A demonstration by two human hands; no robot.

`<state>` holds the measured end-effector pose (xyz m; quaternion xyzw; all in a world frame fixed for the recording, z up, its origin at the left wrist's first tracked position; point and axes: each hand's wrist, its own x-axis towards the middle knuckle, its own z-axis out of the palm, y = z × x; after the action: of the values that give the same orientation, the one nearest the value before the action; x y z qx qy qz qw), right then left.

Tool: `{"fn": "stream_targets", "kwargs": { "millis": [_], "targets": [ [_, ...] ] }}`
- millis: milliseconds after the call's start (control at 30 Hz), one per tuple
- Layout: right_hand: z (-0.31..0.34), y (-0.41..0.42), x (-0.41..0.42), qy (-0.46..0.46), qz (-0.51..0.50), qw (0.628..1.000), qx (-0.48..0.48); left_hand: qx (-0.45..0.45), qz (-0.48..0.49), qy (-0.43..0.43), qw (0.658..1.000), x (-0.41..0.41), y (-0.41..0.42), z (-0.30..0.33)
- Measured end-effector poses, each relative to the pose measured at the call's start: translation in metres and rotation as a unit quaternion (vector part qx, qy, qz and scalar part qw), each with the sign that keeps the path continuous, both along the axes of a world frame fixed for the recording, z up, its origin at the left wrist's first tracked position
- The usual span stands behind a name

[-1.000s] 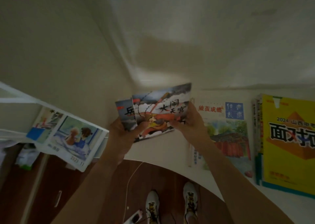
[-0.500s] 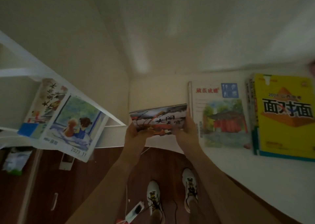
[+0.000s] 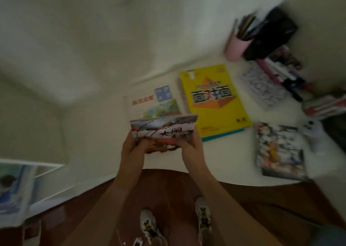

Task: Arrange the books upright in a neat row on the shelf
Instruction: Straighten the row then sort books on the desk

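frame centre | our left hand (image 3: pixel 131 148) and right hand (image 3: pixel 191 146) grip picture books (image 3: pixel 162 129) | yellow book (image 3: pixel 215 103) flat upper right

Both arms reach forward, left hand (image 3: pixel 131 148) and right hand (image 3: pixel 191 146) each gripping with curled fingers.
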<state>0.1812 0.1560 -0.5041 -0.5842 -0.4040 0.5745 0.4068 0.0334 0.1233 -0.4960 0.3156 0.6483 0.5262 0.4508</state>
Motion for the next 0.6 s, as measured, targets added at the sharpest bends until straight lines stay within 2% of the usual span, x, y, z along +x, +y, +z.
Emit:
{"fn": "stream_targets", "kwargs": {
  "millis": [167,367,500,600],
  "targets": [
    [-0.004,-0.002,0.158,-0.138,-0.076,0.988,-0.001,-0.025,-0.135,-0.009,0.991,0.150,0.037,-0.024],
    [-0.017,0.006,0.314,-0.305,-0.123,0.943,-0.060,-0.052,-0.208,0.201,0.956,0.311,0.056,-0.044],
    [-0.029,0.011,0.357,-0.360,-0.102,0.922,-0.105,-0.100,-0.230,0.320,0.914,0.350,0.060,-0.063],
    [-0.037,0.011,0.362,-0.403,-0.093,0.898,-0.153,-0.085,-0.212,0.413,0.882,0.357,0.058,-0.072]
  ]
}}
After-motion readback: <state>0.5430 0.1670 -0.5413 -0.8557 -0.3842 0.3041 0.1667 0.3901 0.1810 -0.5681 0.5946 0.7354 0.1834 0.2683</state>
